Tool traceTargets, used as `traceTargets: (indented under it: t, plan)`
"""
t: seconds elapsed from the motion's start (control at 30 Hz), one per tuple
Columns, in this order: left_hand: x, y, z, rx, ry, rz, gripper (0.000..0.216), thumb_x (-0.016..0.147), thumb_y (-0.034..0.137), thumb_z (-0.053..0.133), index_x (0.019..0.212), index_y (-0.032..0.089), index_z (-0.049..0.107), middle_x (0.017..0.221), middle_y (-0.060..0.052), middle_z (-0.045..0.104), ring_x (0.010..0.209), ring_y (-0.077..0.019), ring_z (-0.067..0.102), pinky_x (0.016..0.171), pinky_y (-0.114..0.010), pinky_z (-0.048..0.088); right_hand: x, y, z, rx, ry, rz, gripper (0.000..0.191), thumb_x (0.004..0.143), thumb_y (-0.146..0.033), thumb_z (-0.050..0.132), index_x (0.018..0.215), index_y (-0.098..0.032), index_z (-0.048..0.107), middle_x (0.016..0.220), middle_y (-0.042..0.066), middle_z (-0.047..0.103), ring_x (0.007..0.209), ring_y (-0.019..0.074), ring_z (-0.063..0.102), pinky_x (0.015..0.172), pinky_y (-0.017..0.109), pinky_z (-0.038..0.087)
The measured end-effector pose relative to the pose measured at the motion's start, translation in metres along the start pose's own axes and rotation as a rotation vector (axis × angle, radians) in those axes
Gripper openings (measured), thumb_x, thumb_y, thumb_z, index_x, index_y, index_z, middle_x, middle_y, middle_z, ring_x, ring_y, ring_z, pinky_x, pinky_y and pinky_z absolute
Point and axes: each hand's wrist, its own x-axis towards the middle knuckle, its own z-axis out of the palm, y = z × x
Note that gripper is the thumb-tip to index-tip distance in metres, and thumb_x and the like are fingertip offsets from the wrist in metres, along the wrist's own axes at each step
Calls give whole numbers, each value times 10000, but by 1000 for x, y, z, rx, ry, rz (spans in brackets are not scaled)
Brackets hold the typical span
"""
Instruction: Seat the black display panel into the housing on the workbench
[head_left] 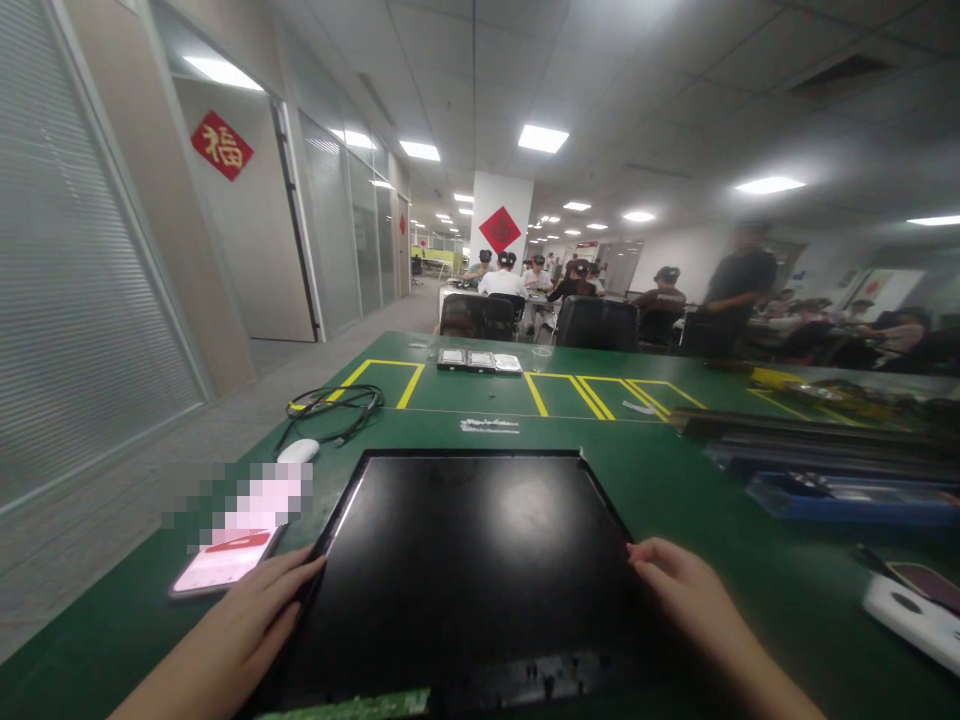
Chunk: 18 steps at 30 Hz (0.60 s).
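A large black flat panel lies on the green table straight in front of me. My left hand rests against the panel's left edge, fingers stretched out and flat. On the right edge lies my right hand, its fingers extended along the rim. Neither hand wraps round anything. A strip of green circuit board shows at the panel's near edge.
A lit phone lies left of the panel, with a white mouse and a coil of black cable beyond. Small trays sit past yellow floor-tape lines. A blue tray and white device are right. Several people sit and stand behind.
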Motion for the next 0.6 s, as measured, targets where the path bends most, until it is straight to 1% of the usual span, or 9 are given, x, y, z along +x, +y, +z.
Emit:
traceTargets:
  t: [0.03,0.1,0.17,0.2,0.3,0.4,0.5,0.6]
  plan:
    - [0,-1,1,-4,2,-5,415,889,283,522,1265,310,696,1267,-66,746,1085,-293,726,953,-389,564,0,0,0,13,8,15,226,740,-435,566,674,-252,681,969,48,793,961,272,710,787,342,516]
    - [0,0,1,-6,20,-21,404,878,274,525,1235,316,711,1252,-59,754,1074,-293,730,948,-395,570,1,2,2,58,7,64,222,737,-427,548,686,-253,677,965,31,791,724,222,702,621,312,504]
    - [2,6,-1,-4,47,-34,390,867,269,516,1189,291,735,1224,-76,766,1067,-302,732,937,-404,577,1,3,4,120,-3,117,229,734,-430,530,717,-252,674,980,19,787,495,151,589,473,284,428]
    - [3,10,-3,-4,59,-37,382,862,267,513,1165,278,746,1213,-86,770,1065,-306,733,933,-407,579,2,4,5,145,-6,137,232,730,-431,526,728,-251,673,997,16,784,435,124,530,439,276,394]
    - [6,22,-8,3,64,-41,380,864,256,495,1150,257,746,1217,-97,766,1076,-294,728,943,-391,571,3,6,6,183,3,176,234,715,-429,528,726,-247,675,1018,15,779,403,98,475,424,266,357]
    - [7,26,-7,7,68,-56,401,885,253,451,1168,224,734,1212,-119,763,1086,-281,723,953,-386,562,3,7,6,218,4,188,230,702,-426,544,725,-247,686,968,10,779,403,96,468,422,264,337]
    - [4,21,2,4,89,-78,416,896,270,422,1174,211,726,1214,-130,758,1086,-290,719,957,-417,560,3,8,5,227,1,184,221,700,-423,560,727,-251,697,821,-8,762,402,106,475,421,265,331]
    - [0,15,11,-2,86,-97,423,906,274,410,1201,216,708,1238,-125,746,1115,-295,703,971,-440,550,4,8,5,230,-5,199,219,706,-419,561,733,-253,701,639,-27,695,386,115,461,412,264,313]
